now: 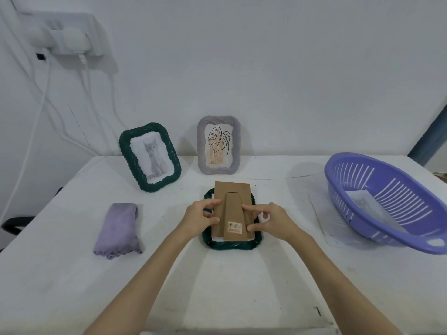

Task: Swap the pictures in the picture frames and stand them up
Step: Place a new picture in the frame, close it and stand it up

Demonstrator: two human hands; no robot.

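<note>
brown cardboard backing board (231,209) is lying skewed on a dark green frame (232,245) that is resting face down at the tabletop's (242,286) centre. the left hand (202,217) is pinching the board's nine o'clock edge; the right hand (268,220) is pressing fingertips on its three o'clock side, thumb near the barcode label. at eleven o'clock a green cat frame (150,157) is already standing, and at twelve o'clock a grey leaf frame (219,145) is too. judging by this, the work is partway: the board is sitting unseated, and this frame is not yet standing.
</note>
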